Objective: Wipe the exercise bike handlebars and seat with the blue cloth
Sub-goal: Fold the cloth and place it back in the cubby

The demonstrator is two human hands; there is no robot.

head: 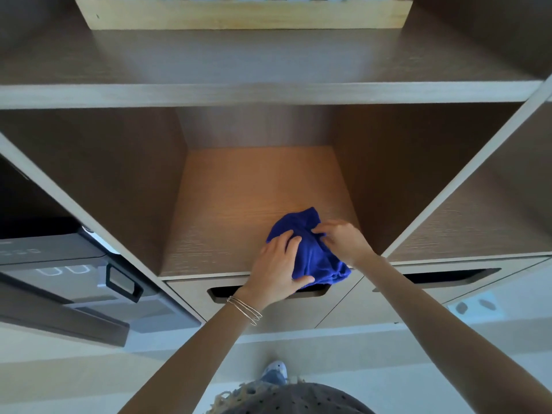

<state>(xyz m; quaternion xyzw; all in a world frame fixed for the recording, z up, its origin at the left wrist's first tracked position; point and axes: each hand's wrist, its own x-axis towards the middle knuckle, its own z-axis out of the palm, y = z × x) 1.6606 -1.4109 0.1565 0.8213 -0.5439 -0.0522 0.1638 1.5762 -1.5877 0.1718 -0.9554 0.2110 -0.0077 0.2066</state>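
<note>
1 blue cloth (313,258), 2 hands; bunched between both grips, left hand (277,264) clasping one side, right hand (340,240) pinching top fold

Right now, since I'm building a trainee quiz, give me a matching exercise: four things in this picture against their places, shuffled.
Things:
1 blue cloth
2 bangles
3 wooden tray
4 dark appliance

Places:
A upper shelf
B left wrist
C left-hand compartment
D front edge of the middle cubby

Pairs: 1-D, 2-B, 3-A, 4-C.
</note>
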